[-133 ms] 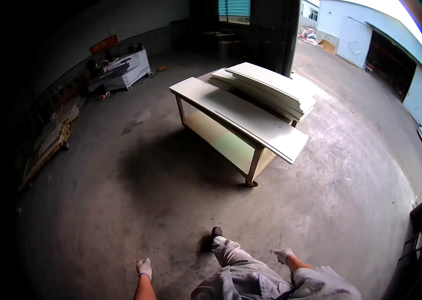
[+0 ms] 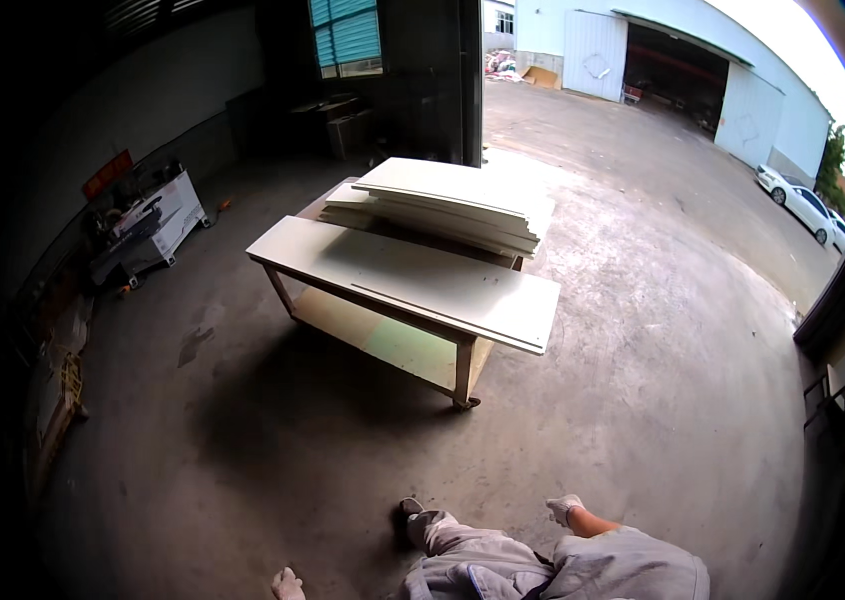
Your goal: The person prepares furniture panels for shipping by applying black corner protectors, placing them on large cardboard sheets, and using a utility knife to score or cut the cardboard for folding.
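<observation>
My left hand (image 2: 288, 584), in a pale work glove, hangs at the lower edge with its fingers loosely bent and nothing in them. My right hand (image 2: 564, 510), gloved the same way, swings out in front of my grey clothes, empty and with its fingers somewhat apart. Neither touches anything. Ahead of both stands a wheeled table (image 2: 464, 368) with a lower shelf. A long white board (image 2: 403, 280) lies along its near side, apparently on another board. Behind that is a stack of white boards (image 2: 443, 195), their ends slightly uneven.
A white and dark machine (image 2: 168, 220) stands at the left wall. Flat material and a yellow frame (image 2: 71, 380) lie nearer on that side. Beyond the wide doorway are a paved yard (image 2: 583, 125), a pale blue building (image 2: 598, 60) and white cars (image 2: 803, 205). A dark rack (image 2: 838, 385) edges the right.
My view has turned right and the table sits further left and lower in it. My left hand has dropped toward the lower edge; the right stays out front. Both remain empty.
</observation>
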A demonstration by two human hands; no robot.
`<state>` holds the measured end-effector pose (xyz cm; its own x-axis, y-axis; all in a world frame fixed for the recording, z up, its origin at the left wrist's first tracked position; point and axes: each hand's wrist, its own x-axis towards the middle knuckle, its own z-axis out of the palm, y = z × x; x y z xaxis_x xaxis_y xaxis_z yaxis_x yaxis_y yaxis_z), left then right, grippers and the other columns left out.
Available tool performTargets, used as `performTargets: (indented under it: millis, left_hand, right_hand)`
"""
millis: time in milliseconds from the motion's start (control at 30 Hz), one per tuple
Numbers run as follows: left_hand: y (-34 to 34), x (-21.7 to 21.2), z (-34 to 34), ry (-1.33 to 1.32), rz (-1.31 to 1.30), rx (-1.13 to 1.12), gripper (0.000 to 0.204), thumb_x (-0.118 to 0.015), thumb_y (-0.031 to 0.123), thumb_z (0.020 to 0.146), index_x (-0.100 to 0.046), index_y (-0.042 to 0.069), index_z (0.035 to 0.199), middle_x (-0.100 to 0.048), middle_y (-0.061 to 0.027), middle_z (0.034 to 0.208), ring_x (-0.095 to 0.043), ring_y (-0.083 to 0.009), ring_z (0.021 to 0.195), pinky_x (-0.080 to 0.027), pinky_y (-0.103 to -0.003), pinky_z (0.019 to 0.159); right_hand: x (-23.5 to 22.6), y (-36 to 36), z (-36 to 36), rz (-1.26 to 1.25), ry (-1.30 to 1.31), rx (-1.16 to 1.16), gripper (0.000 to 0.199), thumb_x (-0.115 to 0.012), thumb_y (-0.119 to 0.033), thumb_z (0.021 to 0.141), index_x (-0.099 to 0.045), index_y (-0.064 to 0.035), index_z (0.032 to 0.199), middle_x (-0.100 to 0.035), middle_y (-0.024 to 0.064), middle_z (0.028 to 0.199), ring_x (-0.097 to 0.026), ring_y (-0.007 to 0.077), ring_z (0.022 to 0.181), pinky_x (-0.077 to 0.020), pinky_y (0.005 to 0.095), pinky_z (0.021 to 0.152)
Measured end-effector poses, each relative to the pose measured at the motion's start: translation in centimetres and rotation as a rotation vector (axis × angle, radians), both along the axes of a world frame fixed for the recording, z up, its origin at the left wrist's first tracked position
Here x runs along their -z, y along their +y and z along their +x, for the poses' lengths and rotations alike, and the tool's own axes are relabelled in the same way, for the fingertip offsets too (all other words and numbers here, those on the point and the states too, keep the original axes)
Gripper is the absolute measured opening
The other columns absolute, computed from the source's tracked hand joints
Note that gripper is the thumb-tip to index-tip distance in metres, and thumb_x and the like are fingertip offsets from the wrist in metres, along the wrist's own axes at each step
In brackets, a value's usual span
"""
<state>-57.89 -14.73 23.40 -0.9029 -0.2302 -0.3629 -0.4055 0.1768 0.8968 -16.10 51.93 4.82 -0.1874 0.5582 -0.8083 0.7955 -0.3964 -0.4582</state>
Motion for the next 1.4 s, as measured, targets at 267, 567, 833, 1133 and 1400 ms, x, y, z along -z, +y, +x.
performTargets:
  millis: [267, 567, 833, 1133, 1400]
  left_hand:
    - [18.7, 12.7, -5.7, -0.567, -0.234, 0.564, 0.048, -0.075, 0.042, 0.100, -0.073, 0.001, 0.125, -0.074, -0.0162, 0.112, -0.069, -0.0182, 0.100, -0.059, -0.033, 0.087]
    - [22.8, 14.2, -44.0, -0.668, -0.203, 0.368, 0.034, -0.073, 0.029, 0.099, -0.073, -0.001, 0.113, -0.073, -0.0106, 0.103, -0.068, -0.0196, 0.090, -0.057, -0.038, 0.080]
    - [34.0, 5.3, -101.3, -0.034, -0.310, 0.448, 0.028, -0.066, 0.022, 0.104, -0.073, -0.003, 0.096, -0.073, -0.0067, 0.095, -0.066, -0.0226, 0.084, -0.054, -0.041, 0.080]
    - [88.3, -4.0, -117.0, 0.426, -0.334, 1.191, 0.048, -0.077, 0.024, 0.099, -0.068, -0.005, 0.136, -0.074, -0.0222, 0.128, -0.073, -0.0308, 0.118, -0.057, -0.040, 0.105]
    - [111.9, -0.4, -118.9, 0.429, -0.462, 1.503, 0.064, -0.075, 0.036, 0.097, -0.060, -0.001, 0.146, -0.059, -0.0242, 0.151, -0.054, -0.0401, 0.143, -0.043, -0.047, 0.122]
  right_hand:
    - [-8.2, 11.2, -38.2, 0.301, 0.199, -0.338, 0.046, -0.074, -0.048, 0.098, -0.078, -0.0023, 0.095, -0.070, 0.0075, 0.077, -0.063, 0.0194, 0.068, -0.0504, 0.0403, 0.064]
    - [-24.6, 19.2, -83.0, 0.312, 0.619, -0.236, 0.052, -0.068, -0.041, 0.105, -0.071, 0.0008, 0.135, -0.078, 0.0126, 0.117, -0.074, 0.0215, 0.101, -0.0582, 0.0364, 0.091]
    - [-25.9, 27.9, -102.9, 0.572, 0.562, -0.089, 0.061, -0.074, -0.037, 0.101, -0.063, 0.0055, 0.143, -0.071, 0.0240, 0.140, -0.067, 0.0332, 0.133, -0.0508, 0.0393, 0.114]
    - [-19.9, 49.7, -118.3, 0.647, 0.154, 0.029, 0.073, -0.072, -0.039, 0.097, -0.054, 0.0017, 0.155, -0.057, 0.0262, 0.157, -0.051, 0.0370, 0.150, -0.0395, 0.0411, 0.125]
    - [-15.2, 58.0, -125.7, 0.603, 0.154, 0.234, 0.058, -0.081, -0.024, 0.091, -0.065, -0.0047, 0.142, -0.069, 0.0180, 0.139, -0.065, 0.0330, 0.130, -0.0504, 0.0437, 0.111]
